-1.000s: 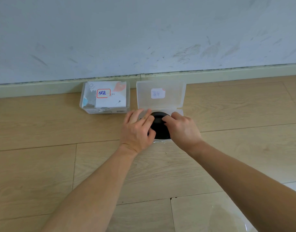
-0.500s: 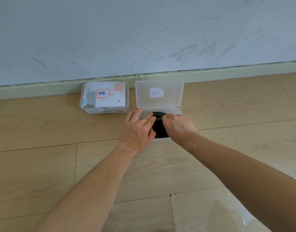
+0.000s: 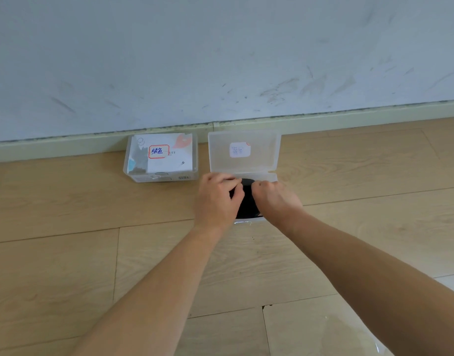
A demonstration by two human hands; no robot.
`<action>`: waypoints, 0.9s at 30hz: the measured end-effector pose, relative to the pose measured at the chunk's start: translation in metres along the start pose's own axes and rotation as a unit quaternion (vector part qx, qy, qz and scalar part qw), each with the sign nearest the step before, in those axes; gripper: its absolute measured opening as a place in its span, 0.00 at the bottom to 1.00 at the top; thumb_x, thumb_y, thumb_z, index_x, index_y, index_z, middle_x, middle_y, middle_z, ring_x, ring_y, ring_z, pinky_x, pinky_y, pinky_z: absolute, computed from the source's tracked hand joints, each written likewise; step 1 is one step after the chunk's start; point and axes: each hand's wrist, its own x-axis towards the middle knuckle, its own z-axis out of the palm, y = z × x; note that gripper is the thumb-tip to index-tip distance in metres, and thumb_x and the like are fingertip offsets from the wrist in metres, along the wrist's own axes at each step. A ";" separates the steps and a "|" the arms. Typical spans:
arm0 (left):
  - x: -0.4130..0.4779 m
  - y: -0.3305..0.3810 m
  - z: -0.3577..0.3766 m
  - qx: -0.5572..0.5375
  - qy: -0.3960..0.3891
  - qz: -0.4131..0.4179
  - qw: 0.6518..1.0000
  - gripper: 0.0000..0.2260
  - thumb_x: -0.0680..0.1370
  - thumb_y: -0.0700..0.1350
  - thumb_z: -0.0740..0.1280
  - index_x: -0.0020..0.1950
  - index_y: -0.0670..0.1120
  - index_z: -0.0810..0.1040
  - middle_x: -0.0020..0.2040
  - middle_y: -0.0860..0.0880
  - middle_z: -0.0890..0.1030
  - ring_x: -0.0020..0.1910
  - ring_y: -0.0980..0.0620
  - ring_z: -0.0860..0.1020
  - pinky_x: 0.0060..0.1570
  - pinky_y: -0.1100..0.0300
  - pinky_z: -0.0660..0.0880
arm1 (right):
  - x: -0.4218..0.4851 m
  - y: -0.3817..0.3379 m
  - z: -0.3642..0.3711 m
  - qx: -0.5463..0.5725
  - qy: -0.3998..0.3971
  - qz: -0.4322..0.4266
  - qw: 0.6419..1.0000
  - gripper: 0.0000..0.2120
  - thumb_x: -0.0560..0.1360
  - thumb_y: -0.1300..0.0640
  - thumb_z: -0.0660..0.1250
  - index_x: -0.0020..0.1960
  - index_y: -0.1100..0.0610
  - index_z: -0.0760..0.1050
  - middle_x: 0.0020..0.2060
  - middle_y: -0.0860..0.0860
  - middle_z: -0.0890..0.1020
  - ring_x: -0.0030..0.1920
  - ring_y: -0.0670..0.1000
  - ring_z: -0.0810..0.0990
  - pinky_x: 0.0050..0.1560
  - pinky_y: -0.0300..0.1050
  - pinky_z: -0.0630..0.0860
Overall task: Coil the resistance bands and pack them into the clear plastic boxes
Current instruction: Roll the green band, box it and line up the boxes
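Head view | centre frame: matte black coiled band (image 3: pixel 247 204) lies oval inside open clear box (image 3: pixel 272 177) | left grip (image 3: pixel 218 199) curled, pinching band | right grip (image 3: pixel 274 199) curled tight on band | wood-plank floor (image 3: pixel 66 201)

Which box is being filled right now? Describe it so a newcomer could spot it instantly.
Follow the baseboard to two clear boxes on the wood floor. The open box is the right one, where the left hand and right hand hold a black band. Unlike the closed box with its red-framed label, its lid stands up.
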 end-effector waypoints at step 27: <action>-0.062 -0.044 -0.035 -0.125 -0.021 -0.016 0.992 0.21 0.82 0.62 0.52 0.71 0.59 0.71 0.79 0.66 0.59 0.61 0.57 0.78 0.57 0.54 0.75 | -0.027 -0.034 0.023 -0.004 0.063 0.054 0.997 0.13 0.75 0.63 0.58 0.51 0.46 0.70 0.49 0.46 0.76 0.48 0.53 0.70 0.47 0.47 0.59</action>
